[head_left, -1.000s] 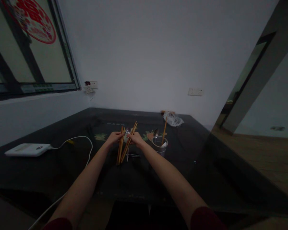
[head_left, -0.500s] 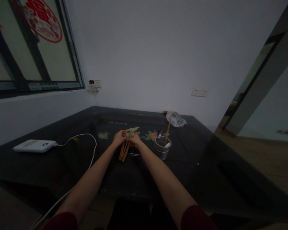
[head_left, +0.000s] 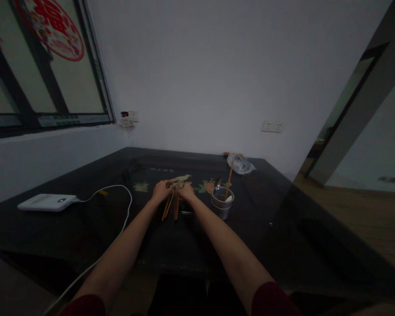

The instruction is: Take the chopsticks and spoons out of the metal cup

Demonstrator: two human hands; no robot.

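Observation:
Several wooden chopsticks (head_left: 168, 206) slant down toward me from the fingers of my left hand (head_left: 160, 191), which is closed on them. My right hand (head_left: 186, 192) is closed on a second small group of chopsticks (head_left: 176, 209), almost upright in view. Both hands meet near the table's middle, and their fingers partly hide the upper ends. Right of my right hand stands a metal cup (head_left: 222, 208) holding a spoon (head_left: 217, 182) and one chopstick (head_left: 229, 180). Thin shiny metal pieces (head_left: 187, 213), too dim to name, lie below my right hand.
The dark glossy table (head_left: 250, 245) has a printed flower pattern. At left lies a white power bank-like device (head_left: 48, 202) with a white cable (head_left: 130, 204) running toward me. A crumpled clear plastic bag (head_left: 241, 164) sits by the wall. A dark long object (head_left: 335, 250) lies at right.
The chopsticks, close together before, now spread into two groups with a gap at their lower ends. The hands stay in nearly the same place.

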